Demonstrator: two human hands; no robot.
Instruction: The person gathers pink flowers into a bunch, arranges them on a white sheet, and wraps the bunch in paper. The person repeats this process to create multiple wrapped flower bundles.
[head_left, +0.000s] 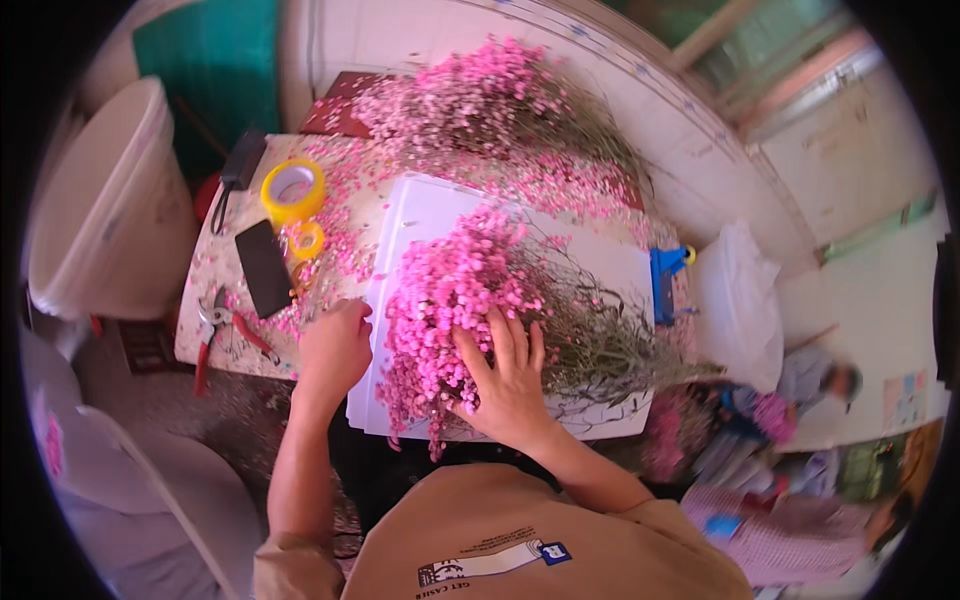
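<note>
Right hand (pixel 508 380) lies open, fingers spread, on the pink flower bunch (pixel 450 290); left hand (pixel 335 345) curls on white paper (pixel 420 215).

We see bright pink blossoms (pixel 450 290) on grey-green stems, lying on white sheets (pixel 425 215) — beside them two yellow tape rolls (pixel 292 190), red-handled pruning shears (pixel 222 335), a black phone (pixel 264 268) and a blue tool (pixel 667 275).

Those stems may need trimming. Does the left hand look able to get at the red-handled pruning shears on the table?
Probably yes. The left hand rests on the white paper sheet's edge, and the red-handled pruning shears lie just to its left with only scattered pink petals between.
</note>
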